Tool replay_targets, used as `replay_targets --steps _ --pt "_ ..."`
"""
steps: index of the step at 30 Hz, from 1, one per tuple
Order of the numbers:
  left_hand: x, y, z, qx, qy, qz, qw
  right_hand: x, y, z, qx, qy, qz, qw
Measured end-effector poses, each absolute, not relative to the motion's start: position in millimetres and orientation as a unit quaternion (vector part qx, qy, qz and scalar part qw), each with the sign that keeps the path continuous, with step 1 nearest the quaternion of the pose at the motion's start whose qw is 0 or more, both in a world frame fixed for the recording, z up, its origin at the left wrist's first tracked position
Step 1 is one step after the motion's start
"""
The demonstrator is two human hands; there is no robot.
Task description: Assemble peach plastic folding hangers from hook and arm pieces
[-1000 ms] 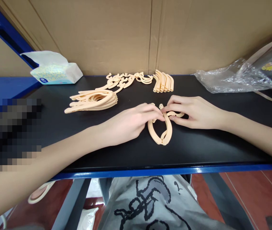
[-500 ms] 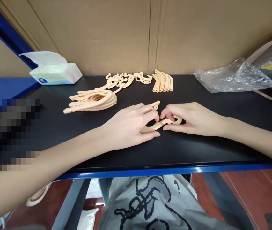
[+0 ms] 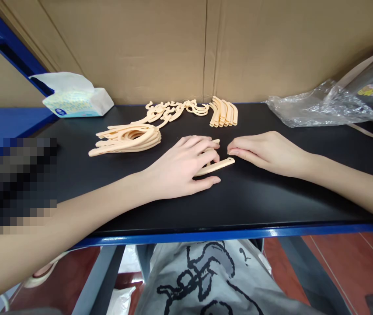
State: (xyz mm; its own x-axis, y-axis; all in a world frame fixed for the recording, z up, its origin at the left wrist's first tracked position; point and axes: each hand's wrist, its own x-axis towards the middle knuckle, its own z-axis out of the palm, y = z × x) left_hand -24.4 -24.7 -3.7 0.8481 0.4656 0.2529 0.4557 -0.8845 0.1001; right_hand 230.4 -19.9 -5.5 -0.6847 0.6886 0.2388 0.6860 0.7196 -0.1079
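Observation:
My left hand (image 3: 195, 164) lies over a cream plastic hanger piece (image 3: 217, 166) on the black tabletop. Its fingers curl over the piece, and the thumb sticks out apart along the near side. One arm of the piece points right, with a small hole at its tip; another end shows beyond the fingers, and the rest is covered. Just right of that tip, my right hand (image 3: 261, 151) is closed, thumb pressed against the fingers. Whatever it pinches is hidden.
Left of centre lies a stack of curved cream hanger pieces (image 3: 130, 139). Behind are loose cream hooks (image 3: 173, 109) and a row of short curved arms (image 3: 224, 112). A tissue pack (image 3: 78, 100) stands back left; a clear plastic bag (image 3: 320, 107) lies back right. Cardboard (image 3: 134, 48) backs the table.
My right hand has moved slightly up and away from the hanger piece. The hook seen at the arm's end no longer shows there. My left hand has stayed nearly in place.

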Motion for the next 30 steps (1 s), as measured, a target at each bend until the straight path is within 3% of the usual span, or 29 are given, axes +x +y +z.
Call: replay_targets --steps 4,9,15,30 --pt "-25.3 -22.5 -1.4 0.965 0.232 0.111 0.050 229.5 -22.4 -5.1 -0.406 -0.906 0.013 0.120" --pt "-22.8 -25.6 4.2 0.967 0.240 0.075 -0.040 227.5 -25.0 -8.9 -0.350 -0.922 0.058 0.156" --pt "-22.8 -27.0 3.4 0.963 0.249 0.074 -0.079 226.1 -28.9 -10.6 -0.354 -0.922 0.001 0.158" --pt "-25.1 -23.7 -4.2 0.955 0.241 0.158 0.067 226.2 -30.0 -5.2 -0.366 -0.913 0.047 0.173"
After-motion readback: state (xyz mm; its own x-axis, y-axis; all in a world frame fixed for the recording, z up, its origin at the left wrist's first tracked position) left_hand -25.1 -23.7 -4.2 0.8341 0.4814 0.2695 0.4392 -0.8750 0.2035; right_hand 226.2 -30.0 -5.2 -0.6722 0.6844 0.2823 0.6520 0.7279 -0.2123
